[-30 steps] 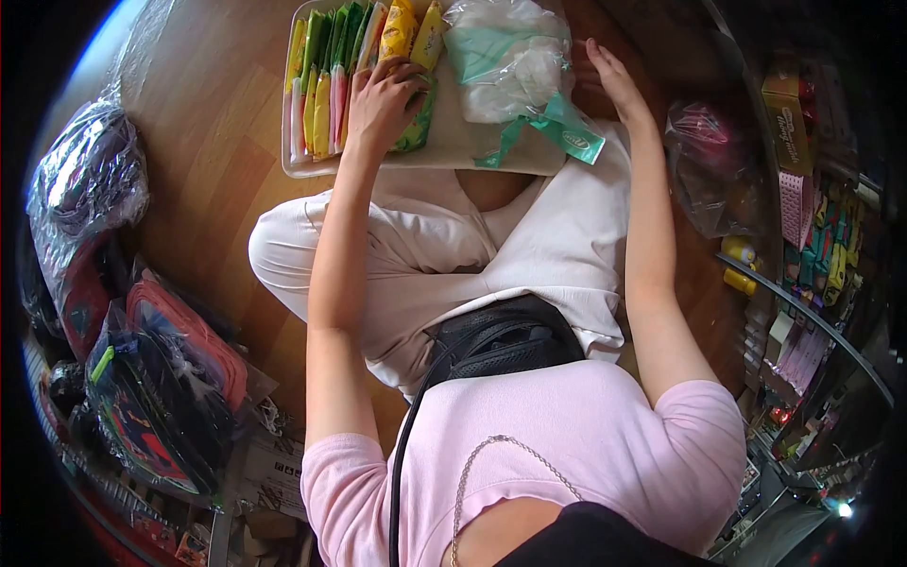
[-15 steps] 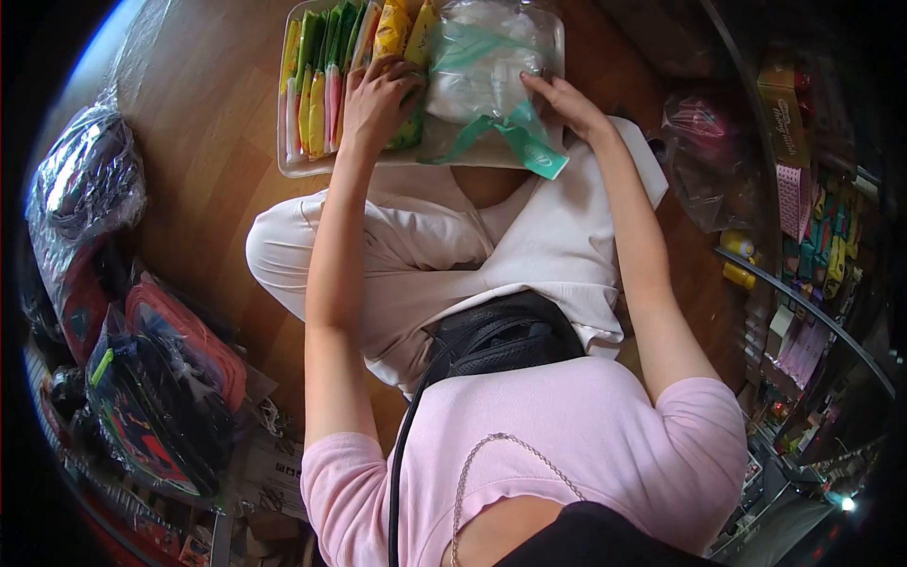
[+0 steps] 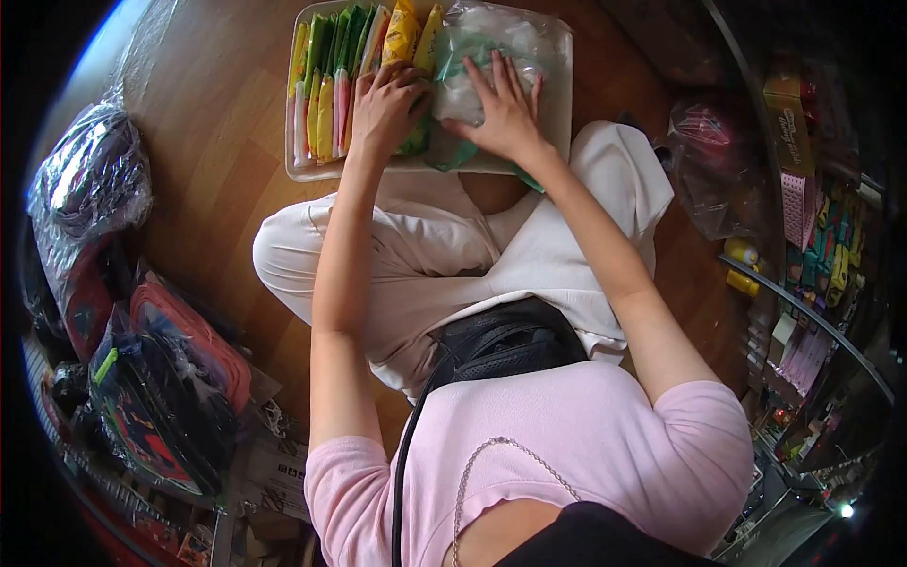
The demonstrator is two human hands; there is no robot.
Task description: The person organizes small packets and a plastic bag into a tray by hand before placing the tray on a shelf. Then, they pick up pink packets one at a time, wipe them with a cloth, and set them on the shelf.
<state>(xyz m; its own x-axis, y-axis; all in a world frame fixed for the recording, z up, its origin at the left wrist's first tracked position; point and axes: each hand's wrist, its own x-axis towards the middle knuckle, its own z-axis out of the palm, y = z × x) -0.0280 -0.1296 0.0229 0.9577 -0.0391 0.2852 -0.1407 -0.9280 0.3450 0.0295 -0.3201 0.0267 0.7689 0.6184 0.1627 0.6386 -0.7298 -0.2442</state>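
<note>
A white tray [image 3: 297,168] lies on the floor in front of my crossed legs. A row of slim, upright packets [image 3: 326,104] in green, yellow and pink fills its left part, with yellow packets [image 3: 402,36] farther right. My left hand [image 3: 387,109] is bent over the packets near the middle, its fingers curled against a yellow one; part of that packet is hidden. On the tray's right side sits a clear plastic bag [image 3: 505,33] with white contents and green print. My right hand [image 3: 501,111] lies on the bag with fingers spread.
Plastic-wrapped bags [image 3: 170,406] and a wrapped bundle [image 3: 90,180] stand on my left. A clear bag with something pink [image 3: 709,132] lies to the right, beside shelves of small goods [image 3: 822,236]. Wooden floor [image 3: 208,142] surrounds the tray.
My right hand has moved left from the bag's right edge onto its middle, fingers now spread. The bag's green-printed flap no longer sticks out toward my knee. My left hand stays on the packets.
</note>
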